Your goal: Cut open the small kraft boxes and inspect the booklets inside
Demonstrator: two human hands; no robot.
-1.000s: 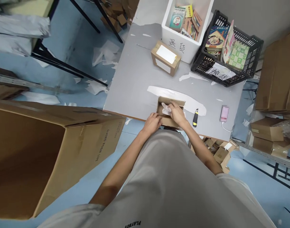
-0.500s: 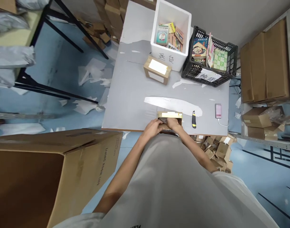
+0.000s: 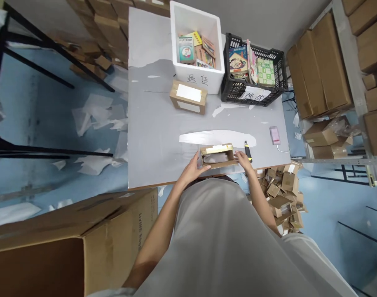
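A small cardboard box (image 3: 219,165) lies opened at the table's front edge, close to my body. Pale wrapping and something flat inside show through its opening, too unclear to name. My left hand (image 3: 193,168) grips the box's left end, thumb along the front side and fingers at the corner. At the opposite end, my right hand (image 3: 244,161) has its fingers on the right edge. Just beyond that hand lies a black and yellow box cutter (image 3: 247,151) on the grey table (image 3: 157,123).
A closed carton (image 3: 188,97) stands farther back, before a white foam bin (image 3: 197,76) of books and a black crate (image 3: 256,97) of books. A phone (image 3: 275,135) with a cable lies right. Below left is a large open carton (image 3: 114,231); discarded boxes (image 3: 284,194) are piled right.
My hands have moved apart, from inside the box to its two ends. The box is tipped so its opening shows more. The whole view has shifted and turned slightly.
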